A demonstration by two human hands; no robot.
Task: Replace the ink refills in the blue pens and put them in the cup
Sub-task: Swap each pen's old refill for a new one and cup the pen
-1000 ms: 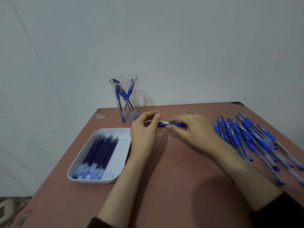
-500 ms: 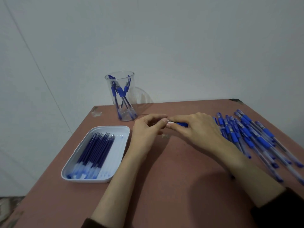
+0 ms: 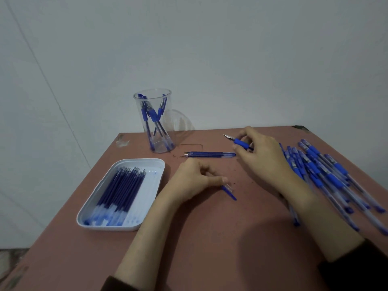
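Now your right hand pinches the pen's front part, your left hand grips its rear part: separated, probably to receive one of the refills at left.

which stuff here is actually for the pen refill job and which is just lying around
For the job: cup with pens; white tray of refills; loose refills; pen pile; pen front in right hand; blue piece in left hand.
Lying about: pale scrap or chip at the far corner of the table; clear shape behind the cup, unclear what.
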